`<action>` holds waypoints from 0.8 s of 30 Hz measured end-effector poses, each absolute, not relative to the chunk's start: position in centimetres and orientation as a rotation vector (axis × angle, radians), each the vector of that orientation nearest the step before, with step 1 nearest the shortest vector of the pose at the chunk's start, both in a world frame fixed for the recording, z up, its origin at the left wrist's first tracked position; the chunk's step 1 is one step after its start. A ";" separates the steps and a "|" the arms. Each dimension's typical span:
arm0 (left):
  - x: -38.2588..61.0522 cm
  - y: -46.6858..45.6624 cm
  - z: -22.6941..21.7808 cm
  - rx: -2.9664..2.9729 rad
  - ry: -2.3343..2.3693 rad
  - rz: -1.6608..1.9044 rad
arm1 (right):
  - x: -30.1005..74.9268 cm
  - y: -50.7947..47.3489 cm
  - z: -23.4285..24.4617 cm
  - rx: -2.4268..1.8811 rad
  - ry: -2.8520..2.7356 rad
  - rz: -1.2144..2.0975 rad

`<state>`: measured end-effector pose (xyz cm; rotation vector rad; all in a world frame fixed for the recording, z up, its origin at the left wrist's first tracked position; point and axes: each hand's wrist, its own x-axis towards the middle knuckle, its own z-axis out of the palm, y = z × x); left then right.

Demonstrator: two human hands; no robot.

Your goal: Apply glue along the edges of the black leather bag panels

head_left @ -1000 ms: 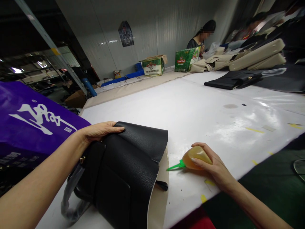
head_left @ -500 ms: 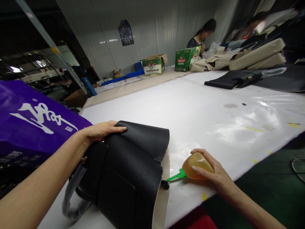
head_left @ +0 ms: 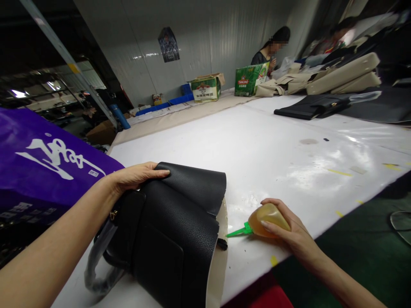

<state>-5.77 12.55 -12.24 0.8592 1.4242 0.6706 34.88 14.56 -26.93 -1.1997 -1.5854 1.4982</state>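
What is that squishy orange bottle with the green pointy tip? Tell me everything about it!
The squeeze bottle is small, rounded and see-through, filled with amber liquid, and looks like soft plastic. A bright green pointed nozzle sticks out sideways toward the black bag but stops short of it. The bottle lies almost flat just above the white table, near its front edge. The right hand wraps over it from behind.

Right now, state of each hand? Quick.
Left hand: open, fingers laid flat on the folded top of the black bag.
Right hand: closed around the amber squeeze bottle, green nozzle toward the bag.
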 end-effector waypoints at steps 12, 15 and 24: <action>-6.0 12.7 -12.5 0.875 1.428 0.653 | 34.5 15.0 -26.1 -1.189 -1.648 1.448; -6.0 12.7 -12.4 0.868 1.435 0.656 | 34.4 15.0 -25.9 -1.186 -1.647 1.431; -6.0 12.8 -12.4 0.881 1.435 0.649 | 34.0 17.0 -27.1 -1.184 -1.669 1.275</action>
